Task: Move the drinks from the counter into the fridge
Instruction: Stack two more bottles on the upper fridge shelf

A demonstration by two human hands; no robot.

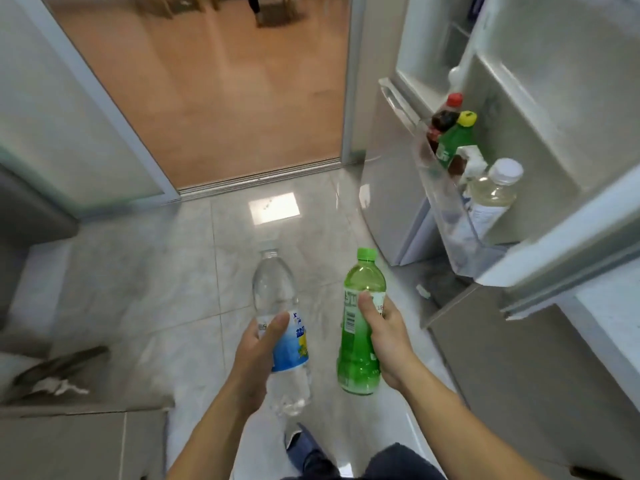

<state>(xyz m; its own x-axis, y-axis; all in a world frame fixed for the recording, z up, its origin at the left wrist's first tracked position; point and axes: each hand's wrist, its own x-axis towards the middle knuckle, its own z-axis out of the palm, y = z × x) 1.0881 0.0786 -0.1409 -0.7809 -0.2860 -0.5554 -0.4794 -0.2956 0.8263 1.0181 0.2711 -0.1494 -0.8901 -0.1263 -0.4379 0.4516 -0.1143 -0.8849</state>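
My left hand (258,355) grips a clear water bottle (277,299) with a blue and white label, held upright over the tiled floor. My right hand (384,337) grips a green bottle (360,341) with a green cap, also upright, just right of the water bottle. The fridge door (561,133) stands open at the upper right. Its door shelf (446,216) holds a red-capped dark bottle (445,116), a green bottle with a yellow cap (457,140) and a white-capped pale bottle (491,192).
A doorway (214,91) to a room with a wooden floor lies straight ahead. A grey cabinet (79,441) with clutter on top sits at the lower left. Another grey cabinet (519,368) stands under the open fridge door at the right.
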